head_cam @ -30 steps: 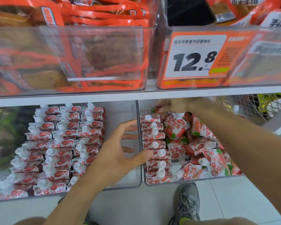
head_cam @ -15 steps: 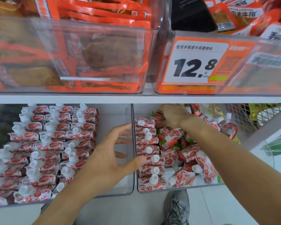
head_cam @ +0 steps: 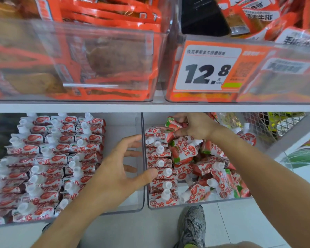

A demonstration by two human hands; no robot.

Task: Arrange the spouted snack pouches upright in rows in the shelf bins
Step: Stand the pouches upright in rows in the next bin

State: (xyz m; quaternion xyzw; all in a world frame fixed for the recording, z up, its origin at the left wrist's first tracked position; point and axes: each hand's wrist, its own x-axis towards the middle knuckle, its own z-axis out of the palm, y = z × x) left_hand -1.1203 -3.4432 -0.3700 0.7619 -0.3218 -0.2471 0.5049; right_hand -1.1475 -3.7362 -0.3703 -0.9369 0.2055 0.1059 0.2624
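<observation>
We had one pouch pinched in our right hand, at the far end of the right bin, about twelve o'clock from the standing row there. That grip was narrow, fingers curled round the pouch's red-and-green body. The standing row ran along the bin's left wall, white caps pointing up and to the right, one pouch behind the other. To its three o'clock lay a loose heap of pouches, tumbled at all angles, some flat, some tilted.

Our left hand held nothing; its grip was wide, fingers spread. The thumb reached past the wall between the bins and touched the standing row near the middle, while the fingers lay over the bare right part of the left bin.

At nine o'clock from that hand, the left bin carried three packed rows of pouches, caps up.

Above, at twelve o'clock, the shelf bore two clear bins of orange packets, the right one fronted by a price tag reading 12.8. At six o'clock, on the floor, our grey shoe showed.
</observation>
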